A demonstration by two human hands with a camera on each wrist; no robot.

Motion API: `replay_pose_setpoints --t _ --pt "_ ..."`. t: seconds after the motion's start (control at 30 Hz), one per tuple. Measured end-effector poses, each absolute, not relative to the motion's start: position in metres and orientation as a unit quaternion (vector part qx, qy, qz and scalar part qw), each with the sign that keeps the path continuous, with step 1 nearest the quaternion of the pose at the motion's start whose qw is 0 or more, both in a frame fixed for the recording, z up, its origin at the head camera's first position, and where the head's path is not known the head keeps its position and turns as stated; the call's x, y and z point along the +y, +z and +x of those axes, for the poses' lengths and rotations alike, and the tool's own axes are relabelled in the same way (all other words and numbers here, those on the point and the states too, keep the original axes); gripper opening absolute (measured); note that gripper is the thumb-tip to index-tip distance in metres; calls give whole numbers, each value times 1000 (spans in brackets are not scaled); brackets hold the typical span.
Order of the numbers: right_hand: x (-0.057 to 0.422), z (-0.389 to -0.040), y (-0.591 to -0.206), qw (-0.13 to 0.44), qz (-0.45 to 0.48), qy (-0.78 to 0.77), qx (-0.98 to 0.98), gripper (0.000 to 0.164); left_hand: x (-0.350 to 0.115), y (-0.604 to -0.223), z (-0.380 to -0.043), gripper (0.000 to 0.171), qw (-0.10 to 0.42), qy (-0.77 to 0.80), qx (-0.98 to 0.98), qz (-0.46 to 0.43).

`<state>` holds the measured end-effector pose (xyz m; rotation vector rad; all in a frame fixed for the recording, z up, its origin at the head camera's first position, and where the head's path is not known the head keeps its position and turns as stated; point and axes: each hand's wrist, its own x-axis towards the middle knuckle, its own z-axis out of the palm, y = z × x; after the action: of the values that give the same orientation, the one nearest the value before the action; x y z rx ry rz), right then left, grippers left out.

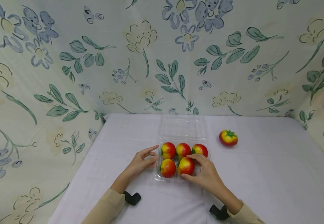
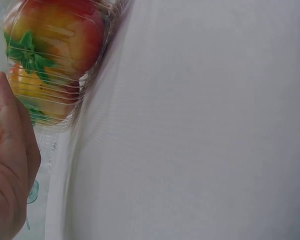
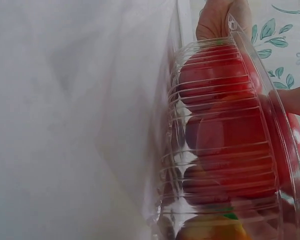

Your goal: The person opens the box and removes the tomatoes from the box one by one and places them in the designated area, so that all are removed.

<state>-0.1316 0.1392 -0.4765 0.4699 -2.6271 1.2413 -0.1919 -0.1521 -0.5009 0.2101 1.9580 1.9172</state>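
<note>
A clear plastic clamshell box (image 1: 157, 178) lies opened on the table, its lid (image 1: 182, 128) folded back toward the wall. Three red-and-yellow tomatoes with green leaf tops fill its back row: left (image 1: 168, 150), middle (image 1: 183, 150) and right (image 1: 200, 150). In the front row, one tomato (image 1: 168, 168) sits at the left. Beside it my right hand (image 1: 204, 174) holds another tomato (image 1: 186, 166) between thumb and fingers. My left hand (image 1: 143, 161) is at the box's left wall, fingers loosely extended. The left wrist view shows that hand (image 2: 12, 160) by the ribbed wall.
A single tomato (image 1: 228, 138) rests on the white cloth (image 1: 262, 174) right of the box. Behind the table hangs a flower-patterned cloth (image 1: 167, 77), which also runs along the left and right sides.
</note>
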Motion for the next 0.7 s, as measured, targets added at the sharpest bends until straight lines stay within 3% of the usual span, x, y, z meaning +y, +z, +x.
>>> replay_pose_setpoints --t 0.7 --pt "154 -134 -474 65 168 511 -841 60 -151 -500 -192 55 195 679 705 65"
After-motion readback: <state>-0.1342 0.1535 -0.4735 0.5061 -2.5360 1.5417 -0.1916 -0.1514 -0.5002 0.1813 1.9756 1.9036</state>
